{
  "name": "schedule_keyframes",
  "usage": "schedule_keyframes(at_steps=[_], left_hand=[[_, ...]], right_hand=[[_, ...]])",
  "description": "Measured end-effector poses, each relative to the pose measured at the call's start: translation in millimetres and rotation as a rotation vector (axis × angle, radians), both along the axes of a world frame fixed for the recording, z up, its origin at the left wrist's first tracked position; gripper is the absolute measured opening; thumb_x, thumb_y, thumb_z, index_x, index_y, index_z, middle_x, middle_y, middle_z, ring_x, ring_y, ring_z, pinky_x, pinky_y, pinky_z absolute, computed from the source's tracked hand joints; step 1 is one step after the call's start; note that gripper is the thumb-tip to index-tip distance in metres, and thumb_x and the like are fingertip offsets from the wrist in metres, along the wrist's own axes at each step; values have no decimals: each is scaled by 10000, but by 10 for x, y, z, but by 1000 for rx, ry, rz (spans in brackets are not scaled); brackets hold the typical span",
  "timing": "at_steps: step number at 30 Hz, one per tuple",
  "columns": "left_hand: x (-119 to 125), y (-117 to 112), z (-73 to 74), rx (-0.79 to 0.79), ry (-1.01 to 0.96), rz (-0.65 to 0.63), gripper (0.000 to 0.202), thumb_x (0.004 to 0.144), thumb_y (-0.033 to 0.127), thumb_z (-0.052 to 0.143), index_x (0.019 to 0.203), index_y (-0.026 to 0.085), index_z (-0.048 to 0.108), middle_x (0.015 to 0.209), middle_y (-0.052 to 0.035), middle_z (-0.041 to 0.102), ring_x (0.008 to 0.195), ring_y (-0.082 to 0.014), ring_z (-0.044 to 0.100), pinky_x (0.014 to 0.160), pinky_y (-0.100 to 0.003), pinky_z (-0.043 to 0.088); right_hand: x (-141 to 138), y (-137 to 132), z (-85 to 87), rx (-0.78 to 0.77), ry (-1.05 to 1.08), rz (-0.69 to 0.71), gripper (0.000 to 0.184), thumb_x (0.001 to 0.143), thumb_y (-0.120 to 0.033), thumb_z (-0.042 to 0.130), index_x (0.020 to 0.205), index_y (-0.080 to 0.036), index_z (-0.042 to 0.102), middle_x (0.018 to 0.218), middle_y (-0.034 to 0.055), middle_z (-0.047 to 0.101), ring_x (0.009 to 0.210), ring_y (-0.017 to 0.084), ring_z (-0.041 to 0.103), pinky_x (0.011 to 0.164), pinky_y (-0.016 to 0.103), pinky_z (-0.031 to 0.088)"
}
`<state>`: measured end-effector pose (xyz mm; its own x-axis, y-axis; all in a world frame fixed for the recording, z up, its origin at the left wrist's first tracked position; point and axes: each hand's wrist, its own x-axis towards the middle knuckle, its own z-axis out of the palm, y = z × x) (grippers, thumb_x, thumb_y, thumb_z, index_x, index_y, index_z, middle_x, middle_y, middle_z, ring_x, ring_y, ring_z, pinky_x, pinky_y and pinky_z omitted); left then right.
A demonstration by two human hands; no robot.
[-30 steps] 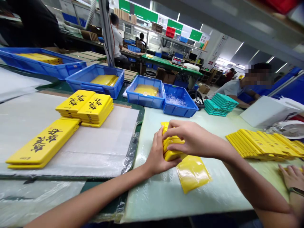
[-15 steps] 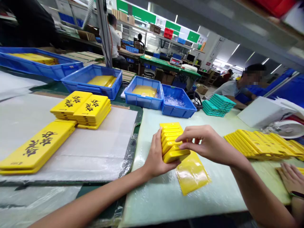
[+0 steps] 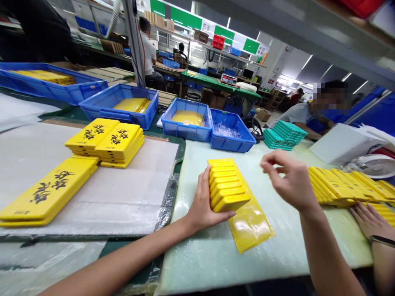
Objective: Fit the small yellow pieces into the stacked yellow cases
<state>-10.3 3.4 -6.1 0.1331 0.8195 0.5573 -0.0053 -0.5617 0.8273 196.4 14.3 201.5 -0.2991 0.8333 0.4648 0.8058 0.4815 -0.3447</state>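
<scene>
The person's left hand (image 3: 203,201) is cupped against the side of a leaning row of flat yellow cases (image 3: 226,185) and grasps it, probably so that the row does not slide apart. The right hand (image 3: 286,179) is released and holds nothing, with its fingers curved in the air to the right of the row. A yellow plastic bag (image 3: 249,226) lies under the row's near end, on a pale work mat (image 3: 197,263). Farther right of the row are more yellow cases (image 3: 336,185), where another person's hand (image 3: 370,222) rests.

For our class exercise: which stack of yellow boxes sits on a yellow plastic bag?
The fanned stack against the left hand, lying on the bag; the other stacks lie on the white sheet or bench.
</scene>
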Motion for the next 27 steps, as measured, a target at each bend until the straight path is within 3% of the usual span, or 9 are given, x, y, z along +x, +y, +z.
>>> schedule_keyframes(at_steps=[2, 3, 8, 12, 18, 21, 24, 27], left_hand=[[-2, -2, -5, 8, 4, -12, 1395, 746, 690, 922, 1752, 319, 30, 1702, -208, 291, 1608, -492, 308, 1307, -764, 302], [1, -4, -6, 8, 6, -11, 1401, 739, 667, 935, 1751, 316, 31, 1698, -207, 296, 1604, -492, 313, 1307, -763, 304], [26, -11, -27, -4, 20, 2, 1371, 764, 580, 930, 1748, 315, 13, 1667, -202, 309, 1581, -489, 352, 1291, -769, 331], [29, -15, -51, -2, 48, -8, 1359, 782, 593, 915, 1743, 341, -12, 1685, -203, 266, 1598, -512, 311, 1277, -799, 326], [31, -14, -25, 9, 52, 1, 1375, 782, 584, 919, 1744, 318, -28, 1657, -208, 293, 1563, -495, 361, 1278, -771, 353], [33, -12, -2, 14, 32, -1, 1378, 780, 615, 913, 1744, 304, -22, 1665, -216, 288, 1575, -502, 345, 1290, -777, 326], [31, -9, 7, 6, 31, -11, 1390, 771, 631, 916, 1741, 314, -28, 1684, -220, 273, 1589, -511, 327, 1293, -789, 309], [32, -4, -4, -1, 32, -10, 1378, 772, 630, 912, 1736, 335, -28, 1681, -209, 282, 1580, -505, 346, 1286, -789, 318]], right_hand=[[31, 29, 58, 91, 50, -64, 104, 996, -199, 710, 892, -203, 707, 878, 26, 697, 767, 157, 639, 580, 242, 498], [4, 37, 86, 77, 39, -31, 100, 991, -204, 730, 891, -206, 727, 881, 25, 710, 771, 155, 645, 581, 240, 498], [-394, 24, 86, -232, -52, 365, 91, 1003, -161, 742, 920, -188, 769, 874, 15, 724, 748, 124, 646, 630, 237, 490], [-624, 20, -34, -312, -129, 464, 108, 1006, -117, 717, 924, -174, 757, 906, 21, 731, 801, 139, 651, 737, 268, 494], [-525, -3, -67, -289, -427, 359, 143, 1034, -126, 570, 913, -162, 636, 931, 55, 651, 768, 181, 601, 696, 324, 438], [-252, 80, -14, -184, -547, 173, 144, 1006, -103, 550, 892, -178, 593, 915, 56, 640, 741, 190, 582, 667, 335, 397], [-62, 189, 40, -7, -452, -25, 165, 988, -101, 587, 850, -191, 589, 866, 51, 633, 751, 200, 574, 664, 332, 389], [-196, 208, 38, -51, -202, 92, 136, 1009, -138, 634, 886, -194, 649, 883, 42, 659, 772, 182, 602, 643, 295, 423]])
